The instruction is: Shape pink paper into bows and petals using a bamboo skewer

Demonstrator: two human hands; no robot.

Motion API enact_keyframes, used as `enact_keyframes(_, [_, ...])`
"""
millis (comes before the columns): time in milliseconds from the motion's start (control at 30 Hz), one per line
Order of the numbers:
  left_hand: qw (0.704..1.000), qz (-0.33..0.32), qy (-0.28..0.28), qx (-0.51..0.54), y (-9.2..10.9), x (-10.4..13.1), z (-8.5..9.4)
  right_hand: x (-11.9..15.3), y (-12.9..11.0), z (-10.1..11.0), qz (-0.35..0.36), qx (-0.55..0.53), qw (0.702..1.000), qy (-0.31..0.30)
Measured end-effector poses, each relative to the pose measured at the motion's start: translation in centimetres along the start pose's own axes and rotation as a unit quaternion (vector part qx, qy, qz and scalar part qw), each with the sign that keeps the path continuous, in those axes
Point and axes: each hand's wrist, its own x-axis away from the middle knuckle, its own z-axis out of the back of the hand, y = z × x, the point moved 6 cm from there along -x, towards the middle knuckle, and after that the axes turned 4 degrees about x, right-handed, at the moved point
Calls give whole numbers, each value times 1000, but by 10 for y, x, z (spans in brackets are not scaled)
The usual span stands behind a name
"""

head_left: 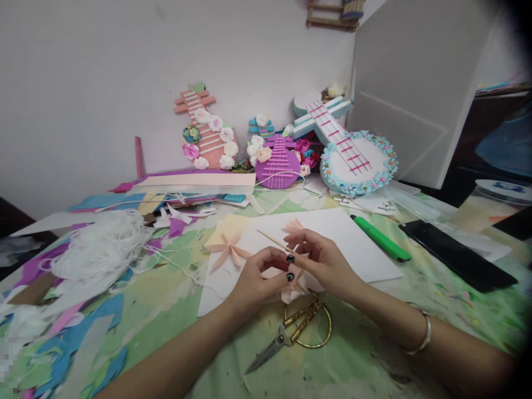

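My left hand [260,277] is curled closed, its thumb against a pale peach paper petal [293,292] that is partly hidden under my fingers. Beside it, my right hand [322,257] pinches a thin wooden stick [272,239], which points up and to the left. Both hands meet above a white sheet [366,255]. To the left on that sheet lies a peach paper flower [230,249] with narrow folded petals. Another peach paper piece [294,225] shows just behind my right fingers. Gold-handled scissors [286,332] rest below my hands, blades toward the lower left.
A green utility knife [380,238] and a black phone [457,255] lie at the right. White string [103,244] is heaped at the left, above blue paper scraps [78,343]. Decorated paper instruments, including a purple one [277,166] and a light-blue one [357,160], lean against the wall.
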Motion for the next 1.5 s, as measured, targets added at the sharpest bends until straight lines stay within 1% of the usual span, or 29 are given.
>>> enact_keyframes(67, [1000, -2, -6, -13, 0, 0, -2, 0, 0, 0, 0, 7, 1000, 3])
enact_keyframes(167, [1000, -4, -2, -31, -1, -1, -3, 0, 1, -1, -7, 12, 1000, 2])
enact_keyframes(267, [1000, 0, -2, -21, -2, 0, -3, 0, -1, -1, -6, 3, 1000, 5])
enact_keyframes(367, [1000, 7, 0, 15, -3, 1, -2, 0, -3, 1, 0, -13, 1000, 11])
enact_keyframes(467, [998, 12, 5, 55, -3, 0, 0, 0, -1, 3, -13, -36, 999, 9])
enact_keyframes(633, [994, 3, 11, 105, -6, -2, 5, 0, 1, 3, -4, -20, 1000, -8])
enact_keyframes(733, [990, 22, 17, 136, -11, -3, 7, 1, 0, 2, -10, -14, 1000, -19])
enact_keyframes(900, [977, 63, 6, 205, -15, -3, 6, 5, -3, -3, -47, -35, 996, -62])
enact_keyframes(967, [974, 70, 7, 216, -14, -2, 6, 6, -3, -2, -55, -29, 996, -61])
enact_keyframes(1033, [972, 71, 7, 222, -12, -1, 6, 5, -4, 2, -39, 1, 998, -44])
enact_keyframes(1167, [974, 75, 5, 215, -9, -1, 4, 4, -9, 9, 15, 77, 997, 2])
enact_keyframes(1233, [975, 79, 1, 206, -10, -1, 2, 3, -10, 8, 23, 88, 996, -4])
enact_keyframes(1400, [977, 71, -16, 202, -11, -1, -2, 5, -10, 2, 21, 88, 995, -44])
enact_keyframes(1500, [978, 60, -20, 199, -10, -1, -3, 7, -8, 1, 18, 105, 993, -42])
